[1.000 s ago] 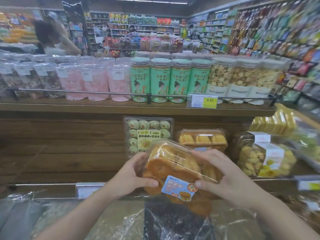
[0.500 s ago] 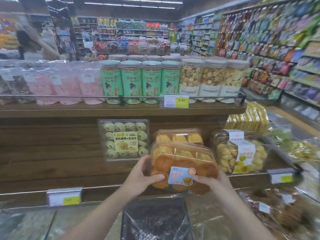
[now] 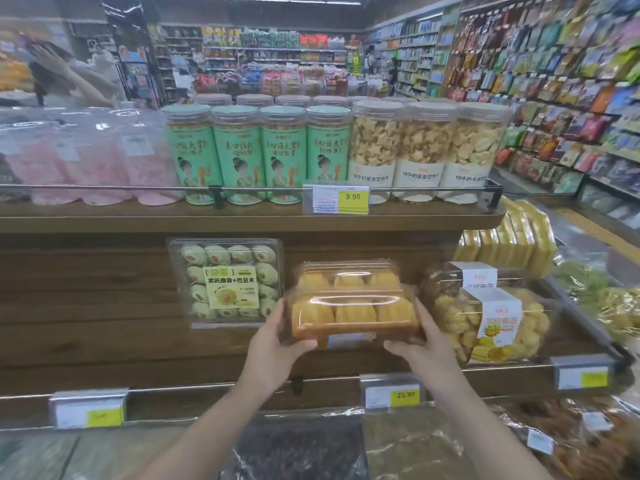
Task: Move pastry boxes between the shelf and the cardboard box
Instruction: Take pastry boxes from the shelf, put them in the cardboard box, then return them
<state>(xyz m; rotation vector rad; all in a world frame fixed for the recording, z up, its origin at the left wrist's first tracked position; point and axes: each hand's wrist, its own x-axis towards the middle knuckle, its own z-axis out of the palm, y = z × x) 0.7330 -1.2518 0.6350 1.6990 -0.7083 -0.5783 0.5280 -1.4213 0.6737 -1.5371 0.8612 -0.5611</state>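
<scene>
A clear plastic pastry box of orange-yellow pastries is held level just above the wooden middle shelf. My left hand grips its left end and my right hand grips its right end, thumbs under the front edge. Right behind it stands another pastry box of the same kind. A clear box of green swirl pastries leans against the shelf's back wall to the left. No cardboard box is in view.
A tub of yellow cookies stands close to the right of the held box. Green and clear jars line the top shelf behind a rail. Price tags hang on the front rail. Bagged goods lie below. A person stands far left.
Both hands have carried the pastry box forward and up to the shelf and tipped it from tilted to level, in front of the matching box. The view has shifted left.
</scene>
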